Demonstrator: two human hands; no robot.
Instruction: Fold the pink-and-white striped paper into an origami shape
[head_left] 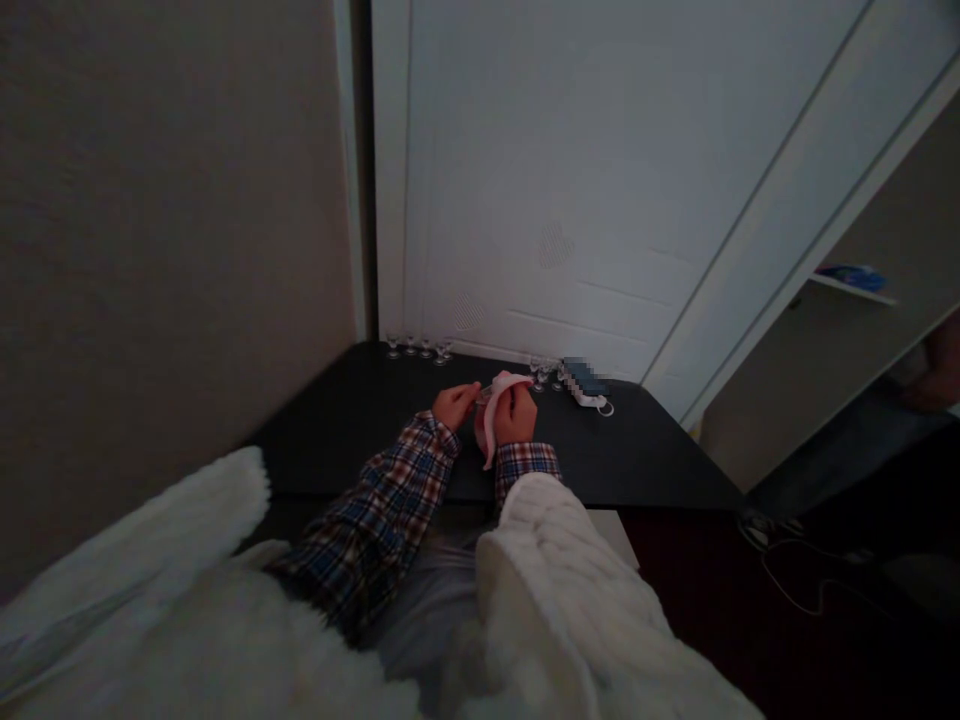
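Note:
My left hand is closed, fingertips pinching a small clear glass above the black table. A pink cloth is gripped in my right hand, with its fingers curled round it. The cloth is pressed against the glass and hides part of it; one end hangs down toward the table. Beyond my right hand stands a cluster of small stemmed glasses. Farther left, at the table's back edge, several more stemmed glasses stand in a loose row.
Right of the glass cluster, a dark-faced device with a white case and loop lies on the black table. A white panel rises behind the table, and a wall borders it at left. Another person's leg shows at right.

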